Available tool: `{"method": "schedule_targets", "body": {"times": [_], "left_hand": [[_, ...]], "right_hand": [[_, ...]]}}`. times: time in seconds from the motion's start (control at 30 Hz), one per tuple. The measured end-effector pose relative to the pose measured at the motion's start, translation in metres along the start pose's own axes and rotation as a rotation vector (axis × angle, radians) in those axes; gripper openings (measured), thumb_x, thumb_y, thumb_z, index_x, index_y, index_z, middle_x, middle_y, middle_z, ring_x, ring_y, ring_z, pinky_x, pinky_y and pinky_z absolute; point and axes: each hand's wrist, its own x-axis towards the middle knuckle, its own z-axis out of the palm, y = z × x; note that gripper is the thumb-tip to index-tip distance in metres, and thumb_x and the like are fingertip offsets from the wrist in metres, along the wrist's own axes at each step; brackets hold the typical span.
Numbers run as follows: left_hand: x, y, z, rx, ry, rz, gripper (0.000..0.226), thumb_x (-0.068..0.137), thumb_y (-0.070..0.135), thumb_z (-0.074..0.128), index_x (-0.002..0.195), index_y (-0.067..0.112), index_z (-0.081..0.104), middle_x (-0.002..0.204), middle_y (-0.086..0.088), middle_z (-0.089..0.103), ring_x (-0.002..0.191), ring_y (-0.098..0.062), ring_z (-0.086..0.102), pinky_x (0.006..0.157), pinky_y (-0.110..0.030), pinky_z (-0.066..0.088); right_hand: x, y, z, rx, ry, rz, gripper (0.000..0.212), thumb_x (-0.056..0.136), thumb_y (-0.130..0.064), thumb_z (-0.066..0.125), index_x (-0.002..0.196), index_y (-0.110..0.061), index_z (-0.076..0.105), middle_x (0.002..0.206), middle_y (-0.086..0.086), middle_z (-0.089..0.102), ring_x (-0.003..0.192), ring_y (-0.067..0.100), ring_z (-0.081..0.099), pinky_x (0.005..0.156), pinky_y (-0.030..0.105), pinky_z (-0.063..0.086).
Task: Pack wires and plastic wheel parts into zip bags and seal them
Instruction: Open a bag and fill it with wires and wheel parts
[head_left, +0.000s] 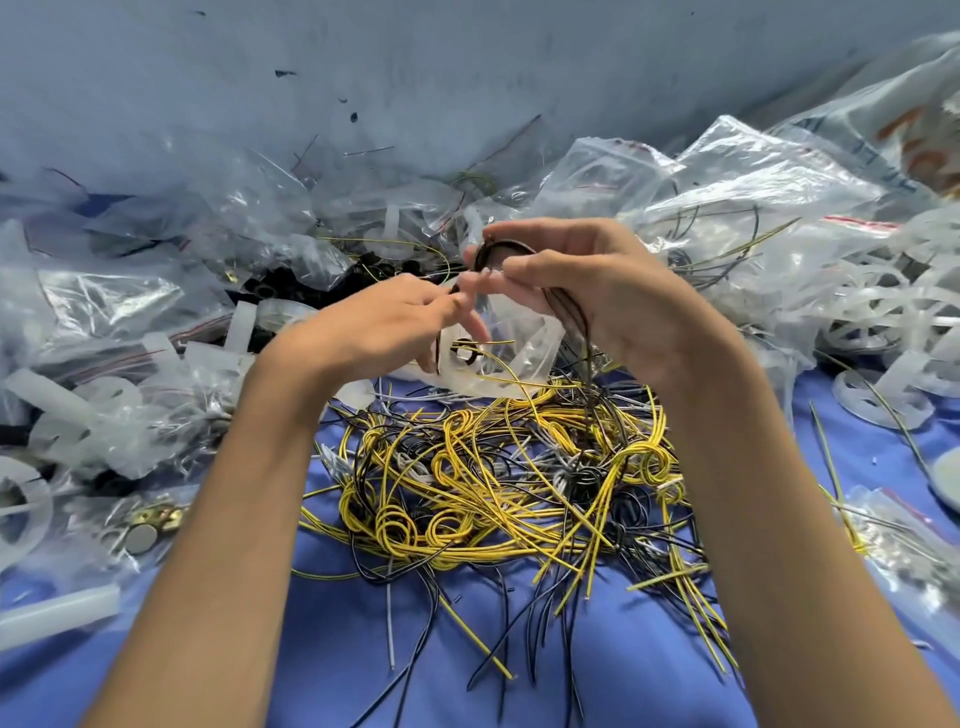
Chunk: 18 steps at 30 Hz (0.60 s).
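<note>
Coiling the wire bundle (500, 248) over a zip bag (524, 358)
The right hand (597, 296) grips the bundle and the left hand (395, 322) pinches its end; a small, tight coil should slide easier into the bag just below.

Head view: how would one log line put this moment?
right hand: holds dark wires | left hand: pinches same wires | bag: below hands, yellow wire inside | wire pile: on cloth

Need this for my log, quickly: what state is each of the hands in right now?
Left hand: pinching an end of the thin dark coiled wire bundle.
Right hand: gripping the same bundle.
</note>
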Motion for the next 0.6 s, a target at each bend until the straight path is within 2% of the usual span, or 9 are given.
{"method": "schedule_targets", "body": {"times": [0.03, 0.07, 0.13, 0.23, 0.27, 0.33, 0.4, 0.5, 0.6], "left_hand": [[0.001, -0.001, -0.001, 0.007, 0.026, -0.007, 0.042, 0.102, 0.035, 0.031, 0.095, 0.029, 0.073, 0.08, 0.021, 0.06, 0.061, -0.005, 0.056, 0.066, -0.016, 0.038], [0.001, -0.002, -0.001, 0.011, 0.041, -0.012, 0.043, 0.102, 0.037, 0.031, 0.095, 0.03, 0.073, 0.083, 0.019, 0.062, 0.057, -0.005, 0.054, 0.067, -0.017, 0.037], [0.001, -0.003, -0.001, -0.008, 0.05, -0.01, 0.039, 0.101, 0.038, 0.031, 0.095, 0.037, 0.069, 0.098, 0.013, 0.064, 0.057, -0.007, 0.053, 0.071, -0.019, 0.038], [0.001, -0.001, 0.0, 0.004, 0.058, -0.031, 0.034, 0.101, 0.04, 0.033, 0.086, 0.044, 0.063, 0.087, 0.014, 0.06, 0.063, -0.007, 0.057, 0.069, -0.017, 0.037], [0.002, -0.001, 0.0, 0.013, 0.045, -0.046, 0.033, 0.1, 0.042, 0.034, 0.083, 0.041, 0.063, 0.084, 0.011, 0.06, 0.066, -0.008, 0.057, 0.067, -0.02, 0.037], [0.002, 0.001, 0.002, 0.055, -0.007, -0.079, 0.04, 0.099, 0.044, 0.036, 0.083, 0.022, 0.064, 0.083, -0.007, 0.063, 0.07, -0.012, 0.056, 0.068, -0.026, 0.039], [0.004, 0.002, 0.004, 0.11, -0.047, -0.096, 0.044, 0.099, 0.043, 0.035, 0.097, 0.009, 0.065, 0.099, -0.017, 0.065, 0.084, -0.02, 0.059, 0.077, -0.031, 0.043], [0.005, 0.006, 0.008, 0.169, -0.03, -0.121, 0.042, 0.1, 0.042, 0.036, 0.107, 0.012, 0.065, 0.109, -0.012, 0.066, 0.102, -0.029, 0.059, 0.091, -0.04, 0.047], [0.003, 0.012, 0.013, 0.184, 0.009, -0.059, 0.025, 0.098, 0.034, 0.043, 0.107, 0.028, 0.065, 0.114, -0.003, 0.066, 0.095, -0.018, 0.059, 0.086, -0.034, 0.048]], "right_hand": [[-0.001, 0.0, -0.001, -0.027, -0.025, 0.007, 0.032, 0.085, 0.005, 0.057, 0.117, 0.002, 0.058, 0.1, 0.015, 0.071, 0.097, 0.022, 0.069, 0.077, 0.015, 0.053], [-0.001, 0.001, -0.003, -0.074, -0.027, 0.021, 0.029, 0.084, 0.003, 0.06, 0.113, 0.001, 0.061, 0.098, 0.012, 0.072, 0.098, 0.02, 0.068, 0.077, 0.014, 0.053], [0.0, 0.003, -0.004, -0.153, 0.026, 0.081, 0.022, 0.087, -0.003, 0.06, 0.107, 0.002, 0.062, 0.102, 0.013, 0.072, 0.094, 0.018, 0.069, 0.078, 0.016, 0.054], [-0.001, 0.003, -0.001, -0.314, 0.017, 0.147, 0.027, 0.096, -0.018, 0.051, 0.11, 0.002, 0.062, 0.109, 0.014, 0.069, 0.093, 0.018, 0.069, 0.079, 0.023, 0.056], [-0.001, 0.003, 0.001, -0.369, -0.008, 0.155, 0.032, 0.097, -0.023, 0.048, 0.112, 0.002, 0.062, 0.111, 0.013, 0.068, 0.097, 0.018, 0.068, 0.082, 0.026, 0.056], [-0.002, 0.003, 0.005, -0.449, -0.032, 0.165, 0.04, 0.098, -0.031, 0.043, 0.116, 0.002, 0.059, 0.116, 0.012, 0.065, 0.103, 0.017, 0.065, 0.091, 0.034, 0.053], [-0.001, 0.001, 0.01, -0.487, -0.029, 0.168, 0.045, 0.098, -0.035, 0.04, 0.118, 0.002, 0.057, 0.117, 0.013, 0.061, 0.102, 0.017, 0.061, 0.094, 0.036, 0.052], [-0.004, -0.002, 0.015, -0.492, -0.053, 0.18, 0.049, 0.099, -0.039, 0.033, 0.125, -0.004, 0.054, 0.119, 0.005, 0.056, 0.1, 0.015, 0.056, 0.094, 0.038, 0.051], [-0.007, 0.0, 0.019, -0.604, -0.142, 0.165, 0.044, 0.1, -0.039, 0.029, 0.136, -0.023, 0.047, 0.124, -0.003, 0.058, 0.111, 0.014, 0.056, 0.09, 0.036, 0.052]]}}
